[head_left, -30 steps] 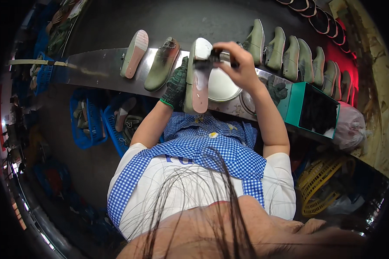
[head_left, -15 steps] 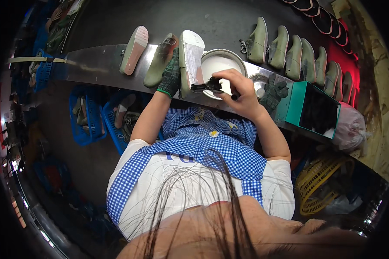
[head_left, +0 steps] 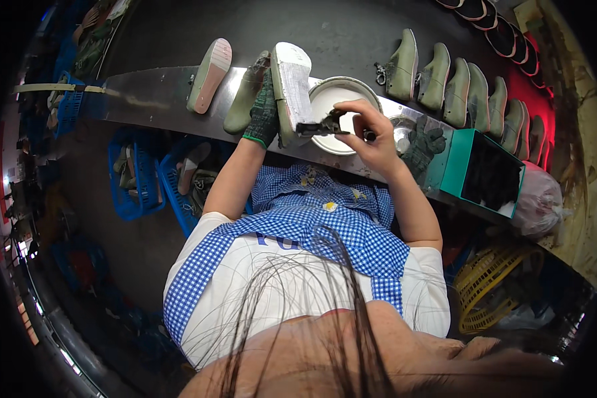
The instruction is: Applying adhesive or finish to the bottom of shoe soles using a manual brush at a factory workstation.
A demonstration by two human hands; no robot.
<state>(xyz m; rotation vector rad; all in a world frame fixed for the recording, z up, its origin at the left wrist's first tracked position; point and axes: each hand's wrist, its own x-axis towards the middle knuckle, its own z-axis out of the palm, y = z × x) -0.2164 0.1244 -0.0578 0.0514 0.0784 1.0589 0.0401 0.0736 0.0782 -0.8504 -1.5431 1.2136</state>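
Note:
My left hand (head_left: pixel 264 114), in a dark green knit glove, is closed around a green shoe (head_left: pixel 292 79) with its sole turned up toward me. Wet-looking white coating covers most of that sole. Bare, my right hand (head_left: pixel 376 136) pinches a black brush (head_left: pixel 324 127) between thumb and fingers. The brush's tip lies at the sole's near end. Just behind the brush stands a round bowl (head_left: pixel 376 99) of white liquid. To the left of my gloved hand rests another green shoe (head_left: pixel 245 96), and beyond it a shoe with its pinkish sole showing (head_left: pixel 211 76).
Several green shoes (head_left: pixel 435 78) line the bench at the right. A loose dark glove (head_left: pixel 423 149) lies near a small metal dish (head_left: pixel 402 123) and a teal box (head_left: pixel 459 166). Blue baskets (head_left: pixel 132 207) holding shoes stand below left; a yellow basket (head_left: pixel 481 278) is below right.
The brush has shifted slightly away from me along the sole, and its angle has turned. Near the brush the sole looks whiter, with less pink. My left hand keeps its hold on the shoe.

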